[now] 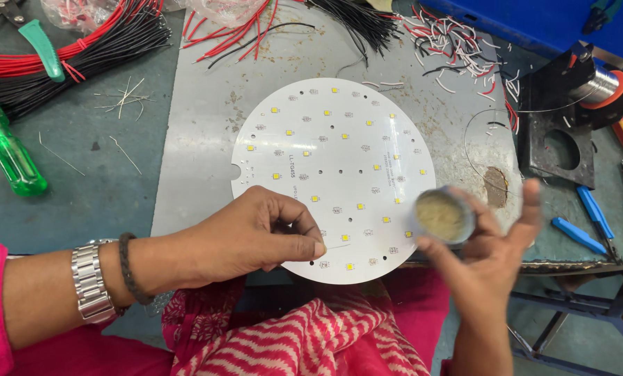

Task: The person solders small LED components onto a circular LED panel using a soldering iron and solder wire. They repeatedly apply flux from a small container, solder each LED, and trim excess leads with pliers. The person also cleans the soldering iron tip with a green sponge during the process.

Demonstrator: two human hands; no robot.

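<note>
We see the left hand resting low on the round white LED board at the centre of the frame, its fingers pinched shut on a thin wire whose tip points right. The right hand, blurred at lower right, grips a small round tin of yellowish paste between thumb and fingers, its open face tilted toward the wire.

We judge the step in hand to be bringing wire end and paste together; the next move calls for a steady tin and a precise dip of the tip, since the 2 are near but apart.

The board lies on a grey metal plate on the counter. Bundles of red and black wires fill the upper left beside a green-handled screwdriver; cut wire scraps and a solder spool sit at upper right, blue-handled tweezers at right. Nothing stands between the hands.
</note>
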